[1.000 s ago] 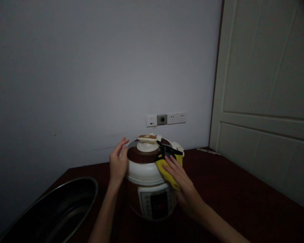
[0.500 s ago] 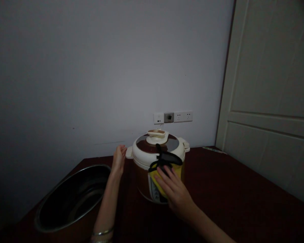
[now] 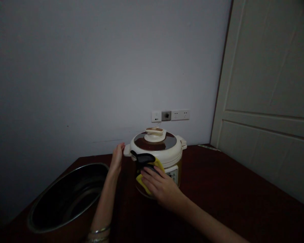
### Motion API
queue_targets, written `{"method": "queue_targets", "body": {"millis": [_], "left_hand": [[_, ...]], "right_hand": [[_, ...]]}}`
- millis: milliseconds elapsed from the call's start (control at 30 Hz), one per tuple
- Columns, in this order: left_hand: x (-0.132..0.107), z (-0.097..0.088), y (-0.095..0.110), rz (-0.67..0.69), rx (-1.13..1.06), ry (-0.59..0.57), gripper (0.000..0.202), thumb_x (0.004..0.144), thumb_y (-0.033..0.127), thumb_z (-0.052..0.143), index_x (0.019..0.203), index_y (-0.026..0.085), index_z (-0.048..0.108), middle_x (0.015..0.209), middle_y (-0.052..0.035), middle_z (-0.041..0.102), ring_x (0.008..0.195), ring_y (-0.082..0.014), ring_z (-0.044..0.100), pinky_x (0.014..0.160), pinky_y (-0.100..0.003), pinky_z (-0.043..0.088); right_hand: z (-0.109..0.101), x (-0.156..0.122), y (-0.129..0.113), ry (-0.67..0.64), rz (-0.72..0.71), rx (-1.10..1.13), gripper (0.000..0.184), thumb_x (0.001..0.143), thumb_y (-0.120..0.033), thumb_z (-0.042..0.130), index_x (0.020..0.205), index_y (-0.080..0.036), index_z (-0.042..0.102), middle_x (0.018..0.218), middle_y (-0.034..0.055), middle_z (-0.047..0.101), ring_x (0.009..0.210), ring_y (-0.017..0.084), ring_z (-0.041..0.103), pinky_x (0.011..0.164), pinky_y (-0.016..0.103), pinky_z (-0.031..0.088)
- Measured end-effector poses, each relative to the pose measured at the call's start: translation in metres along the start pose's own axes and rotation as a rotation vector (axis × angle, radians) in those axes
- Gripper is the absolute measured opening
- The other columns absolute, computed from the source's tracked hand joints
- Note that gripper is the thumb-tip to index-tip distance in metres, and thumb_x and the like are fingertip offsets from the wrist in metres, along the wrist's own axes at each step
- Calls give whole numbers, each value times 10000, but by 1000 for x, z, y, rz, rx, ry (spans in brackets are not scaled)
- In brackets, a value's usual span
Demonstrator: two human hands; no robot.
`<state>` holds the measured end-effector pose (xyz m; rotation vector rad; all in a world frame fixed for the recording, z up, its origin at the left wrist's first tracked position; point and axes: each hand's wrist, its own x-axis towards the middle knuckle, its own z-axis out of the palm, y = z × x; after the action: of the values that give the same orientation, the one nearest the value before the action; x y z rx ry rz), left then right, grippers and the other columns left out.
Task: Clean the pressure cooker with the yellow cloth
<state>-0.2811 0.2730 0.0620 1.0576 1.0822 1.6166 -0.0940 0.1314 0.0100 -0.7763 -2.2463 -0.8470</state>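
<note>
We're at the dark red table (image 3: 218, 189), and the right hand (image 3: 159, 187) is working a yellow cloth (image 3: 142, 180) against the near side of an electric pressure cooker (image 3: 167, 156), which is sitting on the table below the wall sockets (image 3: 170, 115). The right fingers are spread and pressing flat, not visibly pinching anything. A black plastic piece (image 3: 143, 158) is lying across the cloth, though I cannot tell what it is. The left hand (image 3: 117, 157) is hovering just beside the cooker's left lug (image 3: 127, 151), its fingers loosely together, and I cannot tell if they are touching it. Wiping the cooker's side looks like the step in hand, and the next move seems to call for more of that wall. Compared with the earlier frame, the control panel (image 3: 173, 174) is showing right of the cloth instead of left, while a steel basin (image 3: 68, 195) is sitting nearby.
</note>
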Motion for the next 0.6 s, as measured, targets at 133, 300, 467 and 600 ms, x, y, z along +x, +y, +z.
{"method": "queue_targets", "body": {"millis": [133,300,467,600], "left_hand": [[-1,0,-2,98,153,-25,341,705,458,500,802,148,601,833,-61,668,878,-222,619,811,-342,468],[-2,6,-10,278,402,-7,380,772,467,430,855,144,611,1003,-137,668,1046,-279,577,934,-432,416],[-13,17,-19,488,665,14,515,848,421,389,1207,73,511,1370,-226,447,1312,-291,370,1095,-477,233],[-30,23,-10,658,800,-16,613,875,466,360,1295,26,434,1423,-250,363,1369,-293,264,1111,-483,212]], "right_hand": [[-27,-48,13,5,87,41,467,852,-52,307,1265,-115,515,1326,82,540,1307,236,388,1024,465,409],[-38,-85,34,180,295,20,528,787,-7,359,1300,-78,461,1295,188,540,1301,264,400,969,493,445],[-37,-72,42,142,160,20,378,790,-101,493,1161,-88,563,1335,211,494,1318,348,341,988,622,351],[-30,-55,40,249,164,-20,365,783,-172,640,1142,-138,580,1199,150,618,1230,309,448,998,588,362]]}}
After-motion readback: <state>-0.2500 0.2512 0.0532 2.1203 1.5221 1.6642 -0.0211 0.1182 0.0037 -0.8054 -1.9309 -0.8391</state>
